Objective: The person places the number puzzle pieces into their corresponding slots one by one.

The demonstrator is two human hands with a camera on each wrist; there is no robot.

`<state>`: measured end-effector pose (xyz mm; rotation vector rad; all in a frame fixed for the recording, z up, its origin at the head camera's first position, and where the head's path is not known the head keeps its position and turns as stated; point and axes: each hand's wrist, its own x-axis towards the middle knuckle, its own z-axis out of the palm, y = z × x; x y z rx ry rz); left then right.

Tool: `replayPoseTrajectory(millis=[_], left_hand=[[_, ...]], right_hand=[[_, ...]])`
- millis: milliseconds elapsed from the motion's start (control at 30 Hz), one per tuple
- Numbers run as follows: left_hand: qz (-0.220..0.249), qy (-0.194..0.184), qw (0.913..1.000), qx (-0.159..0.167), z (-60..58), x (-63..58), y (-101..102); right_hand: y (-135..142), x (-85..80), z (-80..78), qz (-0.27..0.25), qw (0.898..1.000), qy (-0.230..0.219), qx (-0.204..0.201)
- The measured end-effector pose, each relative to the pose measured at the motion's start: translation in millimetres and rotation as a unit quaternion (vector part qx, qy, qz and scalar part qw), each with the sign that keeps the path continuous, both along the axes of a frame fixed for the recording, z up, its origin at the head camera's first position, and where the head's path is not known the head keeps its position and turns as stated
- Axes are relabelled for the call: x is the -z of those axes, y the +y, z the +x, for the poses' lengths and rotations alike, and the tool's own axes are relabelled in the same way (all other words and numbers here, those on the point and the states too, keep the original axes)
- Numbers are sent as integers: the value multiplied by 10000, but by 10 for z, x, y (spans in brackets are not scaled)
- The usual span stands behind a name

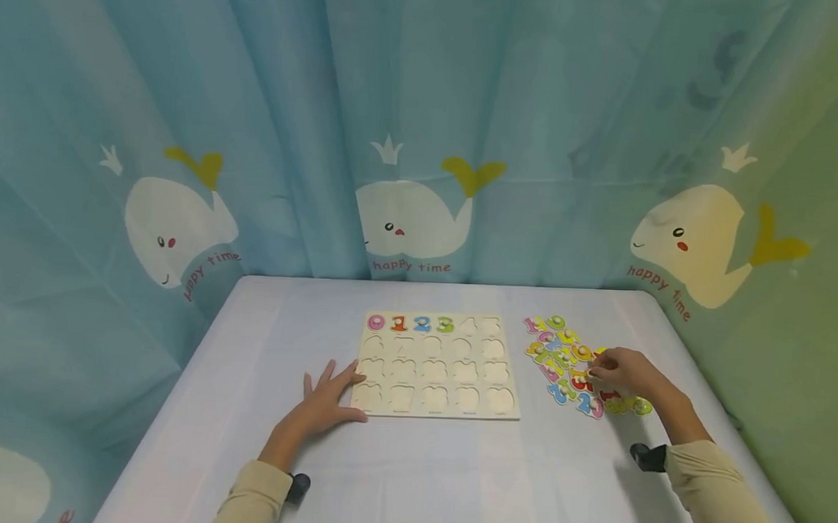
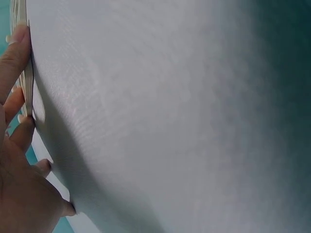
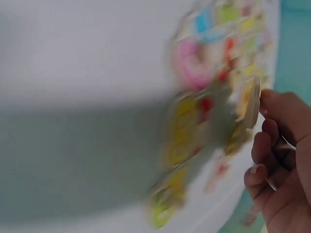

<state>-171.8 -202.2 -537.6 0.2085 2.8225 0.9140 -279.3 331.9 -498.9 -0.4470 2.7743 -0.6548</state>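
Note:
A wooden number board lies on the table, with the number pieces 0, 1, 2 and 3 in its top row; the other recesses are bare. My left hand has its fingers spread, and they touch the board's left edge. In the left wrist view that edge shows beside the fingertips. My right hand is above the pile of coloured number pieces. Between thumb and fingers it pinches a thin number piece, seen edge-on; its digit cannot be read.
The white table reaches back to a blue curtain printed with whales. Loose pieces, some overlapping, lie right of the board, and several, such as a yellow-green one, are below the right hand.

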Motion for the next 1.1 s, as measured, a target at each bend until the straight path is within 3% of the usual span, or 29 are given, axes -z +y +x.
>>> replayPoseTrajectory(millis=[167, 367, 533, 633, 833, 1100], left_hand=[[-4, 41, 10000, -6, -6, 13, -10], [-30, 47, 10000, 27, 7, 53, -26], [-1, 108, 9999, 20, 11, 58, -11], [-49, 104, 9999, -25, 5, 54, 1], [-43, 130, 9999, -4, -4, 57, 29], [0, 137, 9999, -49, 9, 39, 8]], right_hand=[[-537, -2, -165, -560, 9981, 230, 98], [-1460, 254, -398, -1351, 9866, 911, 101], [-1936, 429, -478, -1567, 9764, 1475, 160], [-2067, 475, -509, -1572, 9742, 1597, 280], [-2122, 474, -565, -1109, 9811, 1519, 447], [-2150, 440, -618, -1055, 9851, 1343, 178]])
